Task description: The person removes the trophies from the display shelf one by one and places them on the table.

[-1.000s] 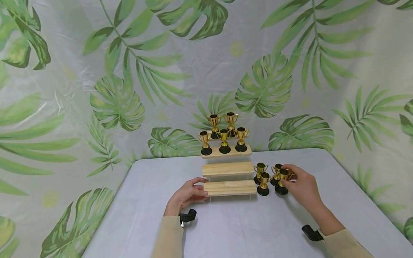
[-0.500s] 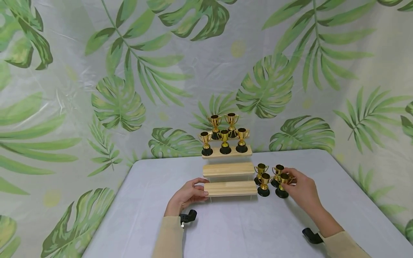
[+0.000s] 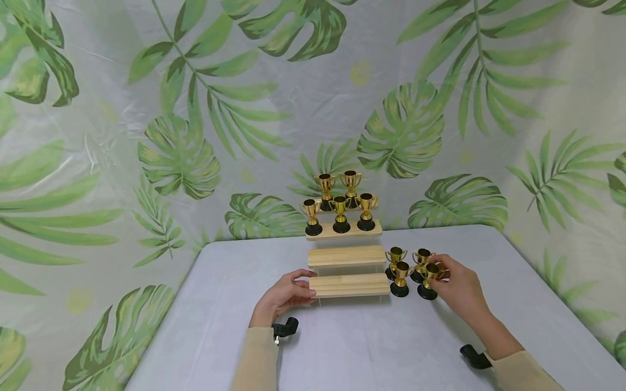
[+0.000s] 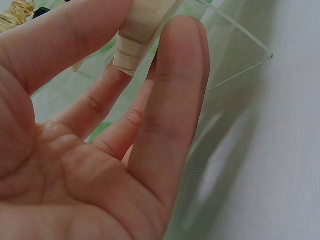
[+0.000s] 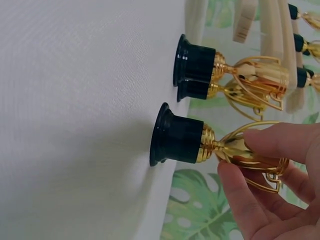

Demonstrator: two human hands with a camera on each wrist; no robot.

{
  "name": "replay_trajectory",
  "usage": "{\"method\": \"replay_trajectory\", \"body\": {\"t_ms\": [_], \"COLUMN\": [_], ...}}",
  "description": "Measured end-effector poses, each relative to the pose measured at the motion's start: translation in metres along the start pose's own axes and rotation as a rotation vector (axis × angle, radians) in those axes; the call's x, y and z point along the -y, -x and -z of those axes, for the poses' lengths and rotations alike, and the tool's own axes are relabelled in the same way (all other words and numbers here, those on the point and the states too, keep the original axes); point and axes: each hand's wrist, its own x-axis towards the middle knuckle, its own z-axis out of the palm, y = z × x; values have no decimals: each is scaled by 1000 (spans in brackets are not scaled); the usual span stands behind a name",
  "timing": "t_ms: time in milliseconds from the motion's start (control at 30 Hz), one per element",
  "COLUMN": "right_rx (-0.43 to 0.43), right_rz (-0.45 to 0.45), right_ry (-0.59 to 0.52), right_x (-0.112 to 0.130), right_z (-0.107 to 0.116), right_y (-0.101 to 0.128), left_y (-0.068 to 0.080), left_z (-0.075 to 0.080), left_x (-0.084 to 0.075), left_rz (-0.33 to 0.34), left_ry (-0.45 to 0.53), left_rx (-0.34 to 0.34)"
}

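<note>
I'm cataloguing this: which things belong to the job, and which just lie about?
Seemingly in the job:
trophy pinched by the right grip
three other table trophies
five shelved trophies
tiered wooden stand held by the left grip

Likely incidental:
white tablecloth
leaf-print backdrop
black wrist devices

Gold trophies (image 3: 340, 212), black bases (image 5: 182, 137)

On table (image 3: 362, 347), approx. ctr, w/ backdrop (image 3: 313, 108) behind: tiered stand (image 3: 348, 252). On top shelf (image 3: 374, 207), at rear: two trophies (image 3: 325, 184) side by side. On 2nd shelf (image 3: 326, 232), just before & below: three trophies (image 3: 340, 206) in a row. Further fwd & lower: 3rd shelf (image 3: 330, 257), then btm shelf (image 3: 349, 285). At btm shelf's L end: left hand (image 3: 283, 293). Just R of 3rd & btm shelves: four trophies (image 3: 400, 278) in two rows of two. At front-R trophy (image 3: 427, 291) of these: right hand (image 3: 459, 283), from the R.
</note>
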Motion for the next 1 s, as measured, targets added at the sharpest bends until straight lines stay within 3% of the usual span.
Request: {"method": "replay_trajectory", "body": {"t_ms": [1000], "right_rx": [25], "right_rz": [3], "right_ry": [14], "right_x": [-4], "right_z": [0], "right_y": [3], "left_y": [-1], "left_z": [2], "left_x": [3], "left_rz": [-12], "left_ry": [-6], "left_rx": [5]}}
